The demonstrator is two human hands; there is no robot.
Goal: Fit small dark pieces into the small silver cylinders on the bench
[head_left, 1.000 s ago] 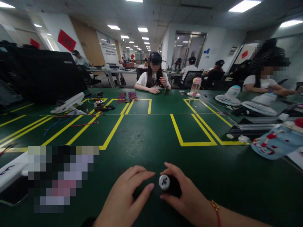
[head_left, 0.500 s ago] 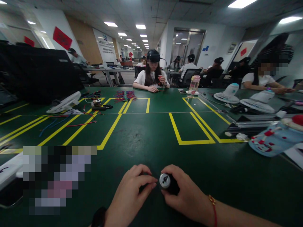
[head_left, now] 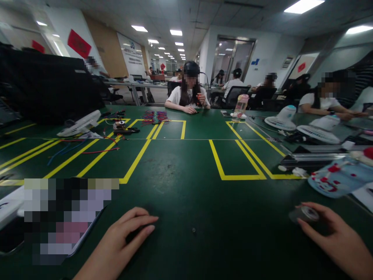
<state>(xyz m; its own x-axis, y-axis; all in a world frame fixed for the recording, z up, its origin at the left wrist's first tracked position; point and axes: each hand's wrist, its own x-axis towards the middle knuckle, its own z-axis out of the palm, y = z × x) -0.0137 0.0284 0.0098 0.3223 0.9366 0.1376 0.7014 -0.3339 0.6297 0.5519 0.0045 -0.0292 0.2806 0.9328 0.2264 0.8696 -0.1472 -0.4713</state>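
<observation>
At the right, my right hand (head_left: 335, 237) grips a dark cylinder with a silvery end (head_left: 305, 214) between thumb and fingers; the cylinder is somewhat blurred. My left hand (head_left: 125, 237) rests near the green table (head_left: 175, 198) at lower left, fingers apart, holding nothing. On the tabletop between the hands lies a tiny ring-like metal piece (head_left: 194, 230), nearer to my left hand.
A pixelated flat item (head_left: 72, 225) lies left of my left hand. Farther off are bundled wires (head_left: 155, 116), a white fan (head_left: 80, 124), a pink-lidded bottle (head_left: 241, 105) and a blue patterned bag (head_left: 335, 177). A person (head_left: 189, 91) sits opposite.
My right hand has moved far right with the cylinder. My left hand has shifted left and its fingers are apart. The tiny metal piece now shows on the table between them.
</observation>
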